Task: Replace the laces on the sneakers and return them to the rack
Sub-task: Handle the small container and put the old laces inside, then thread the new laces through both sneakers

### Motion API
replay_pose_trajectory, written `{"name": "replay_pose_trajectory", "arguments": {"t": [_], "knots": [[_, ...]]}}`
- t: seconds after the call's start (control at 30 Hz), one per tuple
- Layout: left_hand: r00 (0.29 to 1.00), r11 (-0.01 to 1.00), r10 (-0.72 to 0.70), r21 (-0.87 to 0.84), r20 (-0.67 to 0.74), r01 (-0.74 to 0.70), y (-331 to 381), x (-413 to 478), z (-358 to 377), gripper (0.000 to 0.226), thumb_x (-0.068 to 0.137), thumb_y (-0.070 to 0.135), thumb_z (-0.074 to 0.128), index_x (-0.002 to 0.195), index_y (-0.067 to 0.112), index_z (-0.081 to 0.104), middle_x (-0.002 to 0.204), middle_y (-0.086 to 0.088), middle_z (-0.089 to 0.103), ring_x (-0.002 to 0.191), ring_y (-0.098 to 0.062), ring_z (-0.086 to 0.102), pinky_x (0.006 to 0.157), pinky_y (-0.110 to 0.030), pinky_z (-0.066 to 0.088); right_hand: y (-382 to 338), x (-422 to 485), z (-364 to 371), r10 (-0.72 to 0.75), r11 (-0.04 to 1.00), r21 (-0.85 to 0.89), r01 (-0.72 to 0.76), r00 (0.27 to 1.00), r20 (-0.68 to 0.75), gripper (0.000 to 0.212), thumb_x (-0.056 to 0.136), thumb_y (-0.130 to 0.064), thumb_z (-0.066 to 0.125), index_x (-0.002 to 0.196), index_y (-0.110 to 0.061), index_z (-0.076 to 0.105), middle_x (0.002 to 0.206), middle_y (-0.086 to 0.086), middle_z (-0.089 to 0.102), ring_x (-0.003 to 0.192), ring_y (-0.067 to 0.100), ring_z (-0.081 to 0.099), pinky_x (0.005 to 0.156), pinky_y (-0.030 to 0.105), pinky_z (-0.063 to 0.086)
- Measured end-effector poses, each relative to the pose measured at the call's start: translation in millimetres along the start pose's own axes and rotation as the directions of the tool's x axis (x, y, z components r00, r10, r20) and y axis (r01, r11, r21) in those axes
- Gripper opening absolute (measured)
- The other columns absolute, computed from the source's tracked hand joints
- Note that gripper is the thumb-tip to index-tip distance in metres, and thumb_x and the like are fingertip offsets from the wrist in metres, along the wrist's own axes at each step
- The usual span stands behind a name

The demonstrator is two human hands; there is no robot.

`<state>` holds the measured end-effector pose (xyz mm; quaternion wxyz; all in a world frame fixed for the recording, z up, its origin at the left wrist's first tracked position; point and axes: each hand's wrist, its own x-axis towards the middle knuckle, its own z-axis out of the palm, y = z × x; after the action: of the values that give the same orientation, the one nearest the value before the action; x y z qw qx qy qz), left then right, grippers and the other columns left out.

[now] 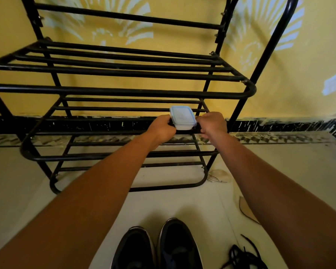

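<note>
So the person is standing in front of the black metal rack (124,92) and reaching both arms into it, about halfway down. The left hand (162,127) and the right hand (213,124) are each gripping one side of a small plastic container (182,117), clear-ish with a blue-rimmed lid, fingers curling in around its edges. They're holding it right at the front bars of the rack's middle shelf, toward the right end. I honestly can't tell if it's sitting on the bars or hanging just above them, and there's something dark right under it that I can't make out either. The sneakers (155,247) aren't on the rack: the pair is sitting on the pale floor (17,181) well in front of it, side by side, dark uppers with light trim, toes pointing at the rack. A tangle of black laces (241,255) is lying on the floor just to the right of the sneakers, also well out in front of the rack. A scrap of cardboard (246,210) is lying between those laces and the rack's right leg. The rack is standing against a yellow wall (299,65) with patches of light playing across it.
</note>
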<state>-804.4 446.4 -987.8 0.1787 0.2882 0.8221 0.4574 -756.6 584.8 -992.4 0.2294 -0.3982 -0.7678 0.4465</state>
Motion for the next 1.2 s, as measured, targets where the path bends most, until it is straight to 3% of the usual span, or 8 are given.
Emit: {"name": "replay_pose_trajectory", "arguments": {"t": [0.1, 0.27, 0.43, 0.53, 0.73, 0.93, 1.1, 1.2], "knots": [[0.999, 0.999, 0.04, 0.001, -0.035, -0.04, -0.3, -12.8, -2.3, 0.033, 0.092, 0.001, 0.05, 0.124, 0.006, 0.055, 0.121, -0.013, 0.059, 0.104, -0.027, 0.057, 0.073, -0.024, 0.041, -1.2, -15.6, -6.6, -0.119, 0.993, -0.011, 0.119, 0.991, -0.067, 0.032, 0.088, -0.02, 0.06, 0.112, 0.0, 0.063, 0.091, 0.014, 0.066, 0.075, 0.025, 0.059, 0.08, 0.049, 0.054], [0.992, 0.994, 0.089, 0.075, -0.087, -0.082, -5.7, -52.5, -14.6, 0.045, 0.094, 0.008, 0.052, 0.138, 0.006, 0.043, 0.141, -0.007, 0.047, 0.129, -0.019, 0.044, 0.104, -0.023, 0.033, 2.5, -57.5, -17.2, -0.26, 0.963, 0.043, 0.266, 0.96, -0.102, 0.027, 0.088, -0.022, 0.062, 0.114, -0.014, 0.065, 0.095, -0.001, 0.067, 0.084, 0.013, 0.062, 0.081, 0.032, 0.053], [0.989, 0.971, 0.137, 0.205, -0.059, -0.122, -22.5, -122.4, -43.0, 0.037, 0.094, 0.013, 0.053, 0.131, 0.013, 0.053, 0.131, -0.003, 0.056, 0.12, -0.013, 0.053, 0.093, -0.017, 0.039, 20.9, -124.5, -16.4, -0.375, 0.913, 0.139, 0.383, 0.923, -0.082, 0.021, 0.088, -0.014, 0.063, 0.109, -0.014, 0.066, 0.088, -0.007, 0.063, 0.078, -0.005, 0.056, 0.066, 0.001, 0.041], [0.99, 0.976, 0.124, 0.19, -0.063, -0.11, -36.8, -170.3, -57.3, 0.033, 0.093, 0.014, 0.054, 0.126, 0.016, 0.058, 0.127, 0.003, 0.059, 0.115, -0.007, 0.055, 0.097, -0.018, 0.04, 32.8, -173.2, -7.2, -0.396, 0.897, 0.199, 0.394, 0.918, -0.03, 0.018, 0.087, -0.011, 0.064, 0.105, -0.015, 0.067, 0.082, -0.013, 0.062, 0.074, -0.006, 0.057, 0.067, 0.002, 0.04], [0.987, 0.99, 0.044, 0.139, -0.154, -0.023, -73.2, -248.0, -69.2, 0.028, 0.092, 0.016, 0.057, 0.119, 0.02, 0.063, 0.109, 0.017, 0.06, 0.1, 0.001, 0.059, 0.082, 0.0, 0.039, 53.8, -258.5, 15.1, -0.447, 0.872, 0.288, 0.396, 0.883, 0.14, 0.021, 0.087, -0.008, 0.064, 0.104, -0.021, 0.066, 0.093, -0.003, 0.067, 0.081, 0.003, 0.062, 0.071, 0.008, 0.045], [0.984, 0.939, -0.129, 0.303, -0.122, 0.161, -139.3, -297.3, -56.3, 0.017, 0.088, 0.022, 0.061, 0.103, 0.023, 0.07, 0.097, 0.011, 0.069, 0.081, -0.005, 0.064, 0.078, -0.019, 0.048, 78.7, -315.0, 35.1, -0.481, 0.869, 0.273, 0.413, 0.836, 0.265, 0.023, 0.085, -0.006, 0.066, 0.1, -0.023, 0.065, 0.089, -0.001, 0.066, 0.077, 0.005, 0.061, 0.068, 0.006, 0.044], [0.937, 0.766, -0.348, 0.587, 0.036, 0.262, -197.1, -312.6, -41.5, 0.022, 0.087, 0.025, 0.059, 0.108, 0.025, 0.067, 0.113, -0.001, 0.066, 0.102, -0.021, 0.06, 0.087, -0.033, 0.049, 104.1, -343.7, 47.5, -0.443, 0.896, 0.217, 0.387, 0.807, 0.391, 0.024, 0.084, -0.004, 0.066, 0.101, -0.021, 0.066, 0.087, -0.006, 0.065, 0.077, 0.007, 0.061, 0.067, 0.009, 0.047], [0.949, 0.687, -0.314, 0.695, 0.018, 0.214, -217.8, -320.2, -36.6, 0.031, 0.089, 0.026, 0.056, 0.12, 0.028, 0.059, 0.125, 0.001, 0.055, 0.116, -0.021, 0.047, 0.092, -0.03, 0.04, 113.0, -353.0, 49.3, -0.441, 0.897, 0.192, 0.398, 0.78, 0.443, 0.024, 0.084, -0.002, 0.066, 0.102, -0.018, 0.068, 0.087, -0.006, 0.064, 0.079, 0.007, 0.061, 0.067, 0.009, 0.047]]}}
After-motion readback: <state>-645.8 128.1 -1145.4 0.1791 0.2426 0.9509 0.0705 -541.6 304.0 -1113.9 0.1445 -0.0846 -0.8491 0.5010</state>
